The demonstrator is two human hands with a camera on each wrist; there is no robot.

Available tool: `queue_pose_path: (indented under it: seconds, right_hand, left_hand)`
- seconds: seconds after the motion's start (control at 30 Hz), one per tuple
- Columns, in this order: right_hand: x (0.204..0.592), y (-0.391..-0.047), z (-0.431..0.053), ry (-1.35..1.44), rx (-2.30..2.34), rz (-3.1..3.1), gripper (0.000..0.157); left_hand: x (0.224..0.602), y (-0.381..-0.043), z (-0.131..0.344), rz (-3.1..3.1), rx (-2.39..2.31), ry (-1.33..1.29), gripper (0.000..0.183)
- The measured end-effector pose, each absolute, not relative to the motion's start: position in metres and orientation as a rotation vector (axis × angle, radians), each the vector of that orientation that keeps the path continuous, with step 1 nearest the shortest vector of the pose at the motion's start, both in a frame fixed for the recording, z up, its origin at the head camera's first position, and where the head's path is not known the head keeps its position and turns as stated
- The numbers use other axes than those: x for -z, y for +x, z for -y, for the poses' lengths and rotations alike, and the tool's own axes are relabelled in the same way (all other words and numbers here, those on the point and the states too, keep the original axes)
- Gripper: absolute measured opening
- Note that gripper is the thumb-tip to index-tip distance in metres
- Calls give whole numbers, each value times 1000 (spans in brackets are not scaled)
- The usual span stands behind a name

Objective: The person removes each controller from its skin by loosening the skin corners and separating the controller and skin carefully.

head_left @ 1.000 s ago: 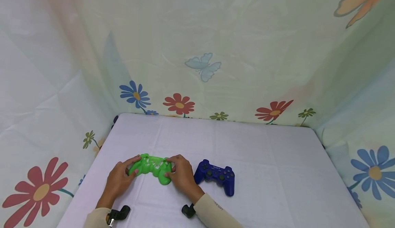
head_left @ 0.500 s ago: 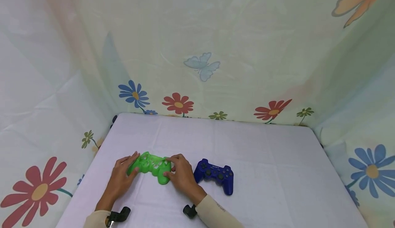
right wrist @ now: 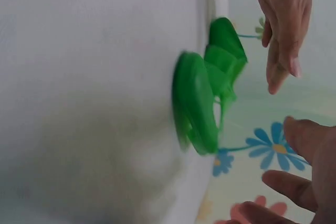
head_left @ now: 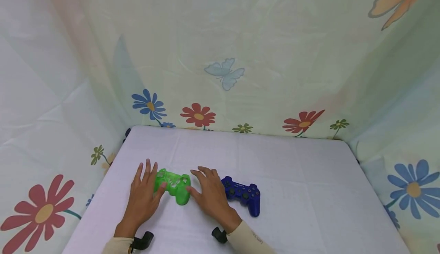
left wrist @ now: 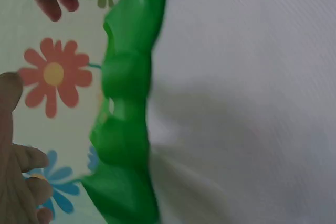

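A green, soft-looking game controller cover with cut-out holes lies on the white table, left of the middle. My left hand is beside its left end, fingers straight and spread, thumb overlapping the cover's edge. At the other end, my right hand has its fingers extended and apart, with the thumb tip close to the cover's right grip. Both wrist views show the cover flat on the cloth with nothing gripping it. A blue Sony game controller sits just right of my right hand, which partly hides it.
White cloth covers the table. A curtain printed with flowers and butterflies hangs behind it and along both sides. Black wrist camera mounts are strapped below each hand.
Both hands have let go of the green controller cover, and their fingers have straightened. The right hand has shifted slightly right, now overlapping the blue controller. The cover stays in about the same place.
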State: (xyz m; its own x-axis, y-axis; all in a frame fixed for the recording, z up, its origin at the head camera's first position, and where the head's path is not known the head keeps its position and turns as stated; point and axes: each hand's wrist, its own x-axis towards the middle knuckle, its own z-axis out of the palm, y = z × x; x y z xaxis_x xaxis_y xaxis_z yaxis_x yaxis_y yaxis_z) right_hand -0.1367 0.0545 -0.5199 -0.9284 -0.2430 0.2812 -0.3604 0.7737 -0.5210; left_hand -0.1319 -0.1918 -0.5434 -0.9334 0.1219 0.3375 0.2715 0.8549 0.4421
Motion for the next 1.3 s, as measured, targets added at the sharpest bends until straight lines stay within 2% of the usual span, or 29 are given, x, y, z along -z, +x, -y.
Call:
queue_pose_path:
  seconds: [0.1, 0.27, 0.4, 0.73, 1.0, 1.3]
  right_hand:
    - [515, -134, -75, 443, -806, 2806, 58]
    - [511, -131, -118, 373, -883, 2841, 79]
    - [510, -129, -150, 354, -963, 2798, 88]
    - [520, -114, -203, 202, -960, 2836, 91]
    - [533, -108, -212, 63, -1085, 2893, 96]
    - [549, -104, -218, 71, -1260, 2865, 99]
  left_hand:
    - [537, -129, 178, 2749, 698, -335, 81]
    - [528, -127, 148, 2711, 750, -425, 93]
    - [528, -131, 119, 2585, 925, -485, 95]
    - [551, -137, 59, 2492, 1300, -512, 91]
    - [570, -136, 39, 2516, 1534, -583, 83]
    - [576, -135, 26, 2535, 1783, -502, 77]
